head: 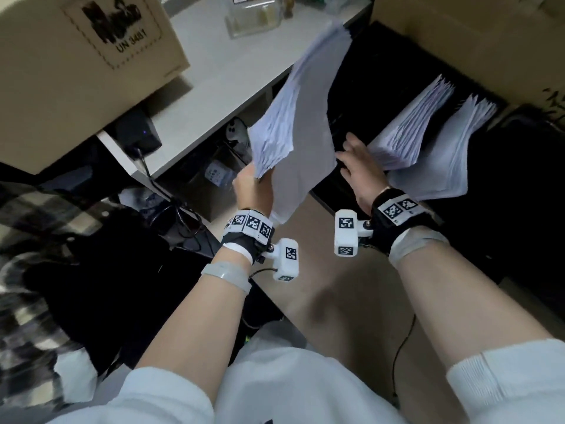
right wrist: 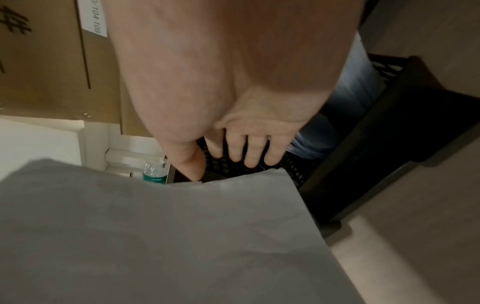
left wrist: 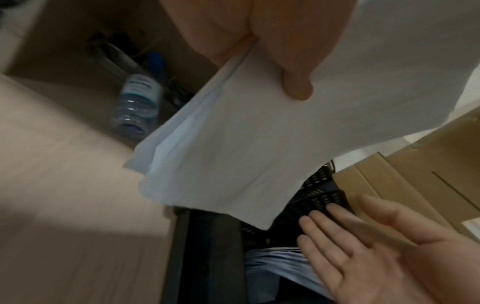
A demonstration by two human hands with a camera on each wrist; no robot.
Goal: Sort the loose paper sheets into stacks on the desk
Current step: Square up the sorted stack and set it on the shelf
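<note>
My left hand (head: 252,186) grips the lower corner of a thick sheaf of white paper sheets (head: 301,117), lifted and tilted up toward the desk; the thumb (left wrist: 296,86) presses on the top sheet (left wrist: 233,144). My right hand (head: 357,166) is open with straight fingers (right wrist: 255,152), just right of the lifted sheaf (right wrist: 155,236) and above a black mesh tray (right wrist: 226,166). Two fanned paper piles (head: 412,127) (head: 452,154) lie in a black crate to the right; the right hand touches the nearer pile's edge.
A white desk (head: 214,87) runs to the upper left, with a cardboard box (head: 76,71) and a clear container (head: 253,16) on it. Another cardboard box (head: 474,35) stands at upper right. A water bottle (left wrist: 137,102) lies on the floor under the desk. Cables trail at left.
</note>
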